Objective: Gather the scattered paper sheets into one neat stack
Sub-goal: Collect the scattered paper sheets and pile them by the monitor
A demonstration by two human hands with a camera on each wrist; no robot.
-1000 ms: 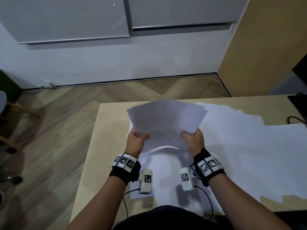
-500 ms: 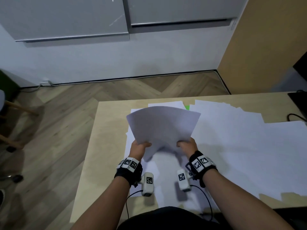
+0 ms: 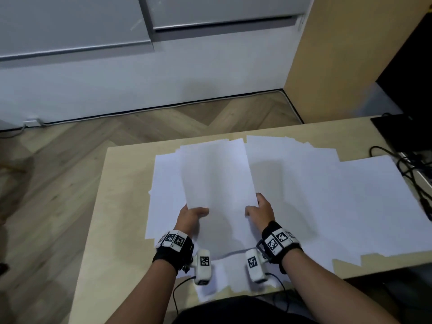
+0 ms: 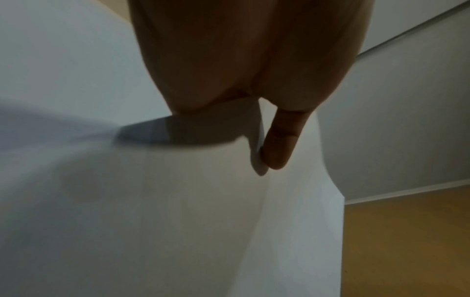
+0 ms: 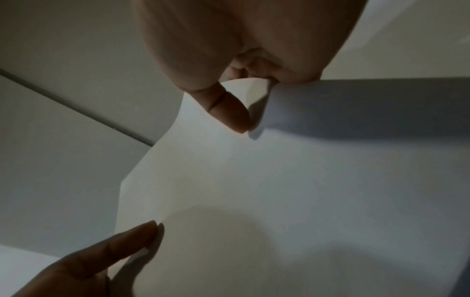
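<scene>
Both hands hold one bundle of sheets (image 3: pixel 216 183) by its near end. The left hand (image 3: pixel 190 218) grips the near left corner, thumb on top and fingers underneath; the right hand (image 3: pixel 261 212) pinches the near right corner, its thumb (image 5: pixel 229 108) pressed on the top face. The bundle reaches away from the hands toward the table's (image 3: pixel 117 195) far edge, over loose sheets (image 3: pixel 163 195) by the left edge. More loose paper (image 3: pixel 327 202) is spread to the right, up to the near edge, with cables (image 3: pixel 411 174) at the table's right edge. In the left wrist view the thumb (image 4: pixel 279 140) lies on the sheet's top.
</scene>
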